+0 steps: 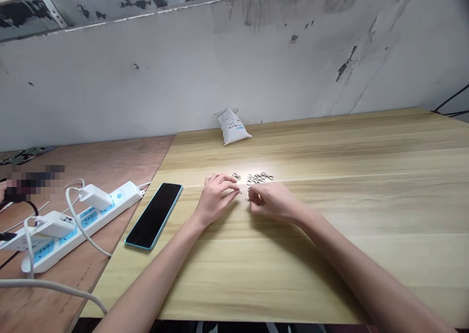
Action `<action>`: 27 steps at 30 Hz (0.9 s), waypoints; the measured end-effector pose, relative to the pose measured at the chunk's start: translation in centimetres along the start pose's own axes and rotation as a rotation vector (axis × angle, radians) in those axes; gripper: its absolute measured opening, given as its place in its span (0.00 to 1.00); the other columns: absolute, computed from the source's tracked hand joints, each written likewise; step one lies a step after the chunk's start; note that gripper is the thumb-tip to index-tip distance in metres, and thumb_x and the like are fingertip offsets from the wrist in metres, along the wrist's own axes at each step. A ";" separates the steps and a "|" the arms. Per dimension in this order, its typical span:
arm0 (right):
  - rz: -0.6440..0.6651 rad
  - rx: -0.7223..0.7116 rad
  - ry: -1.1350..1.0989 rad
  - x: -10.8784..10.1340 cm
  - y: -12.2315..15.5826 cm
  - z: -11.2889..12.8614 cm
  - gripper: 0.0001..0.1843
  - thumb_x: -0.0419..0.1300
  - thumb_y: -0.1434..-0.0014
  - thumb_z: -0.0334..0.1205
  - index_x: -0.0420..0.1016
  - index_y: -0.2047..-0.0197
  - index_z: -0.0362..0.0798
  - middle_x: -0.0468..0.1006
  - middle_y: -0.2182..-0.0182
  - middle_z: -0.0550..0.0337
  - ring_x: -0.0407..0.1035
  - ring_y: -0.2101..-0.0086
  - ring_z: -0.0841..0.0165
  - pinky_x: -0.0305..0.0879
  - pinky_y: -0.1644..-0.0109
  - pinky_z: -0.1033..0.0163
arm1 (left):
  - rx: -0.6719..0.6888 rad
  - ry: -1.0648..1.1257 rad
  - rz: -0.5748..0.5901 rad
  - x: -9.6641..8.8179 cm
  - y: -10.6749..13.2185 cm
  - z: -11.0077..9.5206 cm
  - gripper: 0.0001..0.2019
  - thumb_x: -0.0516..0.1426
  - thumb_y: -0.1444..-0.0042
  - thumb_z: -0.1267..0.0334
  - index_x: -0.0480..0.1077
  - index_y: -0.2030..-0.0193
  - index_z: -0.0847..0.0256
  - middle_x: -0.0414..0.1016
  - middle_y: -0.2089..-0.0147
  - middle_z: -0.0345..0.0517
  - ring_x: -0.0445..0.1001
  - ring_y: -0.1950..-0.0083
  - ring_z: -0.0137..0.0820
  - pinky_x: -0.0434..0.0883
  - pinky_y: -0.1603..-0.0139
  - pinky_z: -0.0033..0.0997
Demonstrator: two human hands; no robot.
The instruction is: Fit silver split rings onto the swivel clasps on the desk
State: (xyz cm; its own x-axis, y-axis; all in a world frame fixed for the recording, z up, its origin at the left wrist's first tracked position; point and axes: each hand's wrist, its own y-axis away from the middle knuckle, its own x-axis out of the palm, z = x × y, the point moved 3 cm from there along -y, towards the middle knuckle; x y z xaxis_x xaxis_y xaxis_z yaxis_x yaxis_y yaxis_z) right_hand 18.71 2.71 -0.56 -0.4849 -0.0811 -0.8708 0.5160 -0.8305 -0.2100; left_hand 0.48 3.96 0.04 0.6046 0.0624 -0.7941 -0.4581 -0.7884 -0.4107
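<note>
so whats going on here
A person is working at a wooden table with bare hands. The left hand and right hand are close together, fingertips at a loose scatter of small metal clasps. A phone lies to their left, and a white bag sits at the table's back edge.

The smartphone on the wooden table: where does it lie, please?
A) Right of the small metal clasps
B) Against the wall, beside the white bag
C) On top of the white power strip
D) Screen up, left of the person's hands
D. The smartphone lies screen up on the light wood table, left of the left hand.
</note>
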 end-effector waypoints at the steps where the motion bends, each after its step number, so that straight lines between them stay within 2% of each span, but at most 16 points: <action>1: -0.040 0.006 -0.019 -0.1 -0.1 -0.3 0.04 0.58 0.50 0.31 0.70 0.69 0.49 0.75 0.76 0.66 0.61 0.77 0.74 0.51 0.71 0.68 | 0.002 -0.009 0.002 0.0 0.0 0.0 0.04 0.59 0.40 0.63 0.76 0.63 0.55 0.77 0.52 0.43 0.71 0.48 0.37 0.60 0.46 0.41; 5: -0.154 0.018 -0.076 -0.1 -0.3 -1.1 0.05 0.57 0.45 0.31 0.73 0.65 0.49 0.77 0.75 0.65 0.60 0.78 0.74 0.52 0.70 0.68 | 0.012 -0.027 0.007 0.0 0.1 -0.1 0.03 0.59 0.40 0.63 0.75 0.63 0.55 0.77 0.51 0.43 0.70 0.47 0.37 0.59 0.46 0.40; 11: -0.260 -0.057 -0.140 0.0 -0.4 -1.1 0.06 0.56 0.40 0.32 0.74 0.65 0.48 0.77 0.71 0.61 0.63 0.75 0.74 0.56 0.68 0.68 | 0.019 -0.028 0.016 0.0 0.2 -0.2 0.03 0.59 0.40 0.62 0.74 0.64 0.56 0.77 0.51 0.43 0.70 0.47 0.37 0.58 0.45 0.40; 19: -0.235 -0.023 -0.153 -0.6 -0.1 -0.6 0.06 0.56 0.39 0.36 0.74 0.65 0.48 0.77 0.69 0.60 0.62 0.75 0.73 0.57 0.68 0.66 | 0.001 -0.015 0.009 -0.1 0.1 -0.2 0.03 0.58 0.39 0.62 0.74 0.63 0.56 0.76 0.51 0.43 0.70 0.47 0.37 0.58 0.45 0.40; 27: -0.238 0.043 -0.374 -0.1 -0.4 -0.4 0.10 0.56 0.37 0.40 0.77 0.64 0.47 0.78 0.72 0.59 0.63 0.75 0.73 0.59 0.70 0.67 | -0.044 0.156 0.017 0.0 0.0 -0.3 0.02 0.61 0.42 0.63 0.74 0.66 0.56 0.76 0.52 0.43 0.71 0.47 0.37 0.59 0.42 0.43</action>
State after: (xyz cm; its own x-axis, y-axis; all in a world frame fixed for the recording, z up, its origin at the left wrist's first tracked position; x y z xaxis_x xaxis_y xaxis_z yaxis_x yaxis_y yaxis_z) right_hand 18.84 3.33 -0.59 -0.8127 -0.0724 -0.5781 0.3331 -0.8718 -0.3591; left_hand 0.70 3.75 0.22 0.6921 -0.0443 -0.7204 -0.4420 -0.8150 -0.3746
